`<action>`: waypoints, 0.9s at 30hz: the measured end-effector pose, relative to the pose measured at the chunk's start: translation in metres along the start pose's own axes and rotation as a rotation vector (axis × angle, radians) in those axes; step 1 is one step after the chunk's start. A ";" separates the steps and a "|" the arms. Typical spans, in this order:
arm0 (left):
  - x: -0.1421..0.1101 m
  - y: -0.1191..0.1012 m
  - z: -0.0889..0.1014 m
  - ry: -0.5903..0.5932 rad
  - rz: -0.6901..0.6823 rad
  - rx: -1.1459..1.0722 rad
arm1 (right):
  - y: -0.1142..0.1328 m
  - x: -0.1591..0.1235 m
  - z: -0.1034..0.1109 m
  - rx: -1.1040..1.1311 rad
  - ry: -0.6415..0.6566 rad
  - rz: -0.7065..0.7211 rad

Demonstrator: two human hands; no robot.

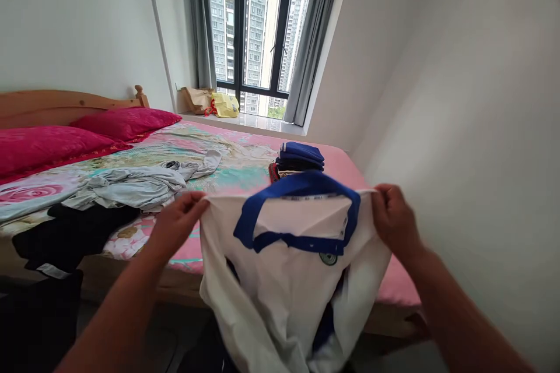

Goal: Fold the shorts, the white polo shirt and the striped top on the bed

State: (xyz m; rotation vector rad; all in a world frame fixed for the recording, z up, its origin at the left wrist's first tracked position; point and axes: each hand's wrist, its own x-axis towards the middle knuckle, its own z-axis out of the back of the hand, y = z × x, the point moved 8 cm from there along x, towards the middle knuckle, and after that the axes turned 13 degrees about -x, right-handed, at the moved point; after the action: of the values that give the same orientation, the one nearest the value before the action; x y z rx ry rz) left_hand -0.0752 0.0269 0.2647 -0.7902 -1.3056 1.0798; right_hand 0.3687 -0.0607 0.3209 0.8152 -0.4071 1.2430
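White shirt (273, 285) with blue collar (301, 183), held up before a bed (391, 285)
Grey clothes (135, 183) lie rumpled at left; the left hand (179, 221) pinches one shoulder of the shirt, a folded stack (300, 156) sits beyond the collar, and the right hand (397, 221) grips the other shoulder
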 end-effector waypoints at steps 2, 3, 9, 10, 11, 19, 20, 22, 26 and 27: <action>0.010 -0.071 0.010 -0.060 -0.160 -0.062 | 0.022 0.024 0.067 -0.105 -0.184 0.072; 0.011 -0.107 0.018 -0.113 -0.241 -0.100 | 0.033 0.032 0.100 -0.141 -0.282 0.098; -0.013 -0.277 0.059 -0.148 -0.705 -0.065 | 0.091 0.047 0.261 -0.180 -0.807 0.282; -0.015 -0.293 0.060 -0.094 -0.736 -0.021 | 0.095 0.055 0.272 -0.225 -0.784 0.288; -0.014 -0.305 0.060 -0.059 -0.736 0.062 | 0.096 0.064 0.278 -0.293 -0.719 0.283; 0.008 -0.316 0.063 -0.035 -0.564 0.146 | 0.114 0.062 0.302 -0.335 -0.780 0.390; 0.012 -0.308 0.062 -0.019 -0.506 0.158 | 0.115 0.063 0.293 -0.390 -0.713 0.410; 0.014 -0.295 0.066 -0.028 -0.442 0.179 | 0.113 0.064 0.275 -0.476 -0.588 0.437; 0.003 -0.280 0.075 0.035 -0.414 0.008 | 0.089 0.044 0.274 -0.389 -0.609 0.380; -0.001 -0.275 0.077 0.045 -0.380 -0.024 | 0.084 0.037 0.276 -0.383 -0.586 0.375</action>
State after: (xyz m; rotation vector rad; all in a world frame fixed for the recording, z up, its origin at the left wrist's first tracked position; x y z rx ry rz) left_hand -0.1041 -0.0764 0.5299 -0.5505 -1.3657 0.7398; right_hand 0.3419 -0.2308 0.5552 0.7793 -1.2800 1.1937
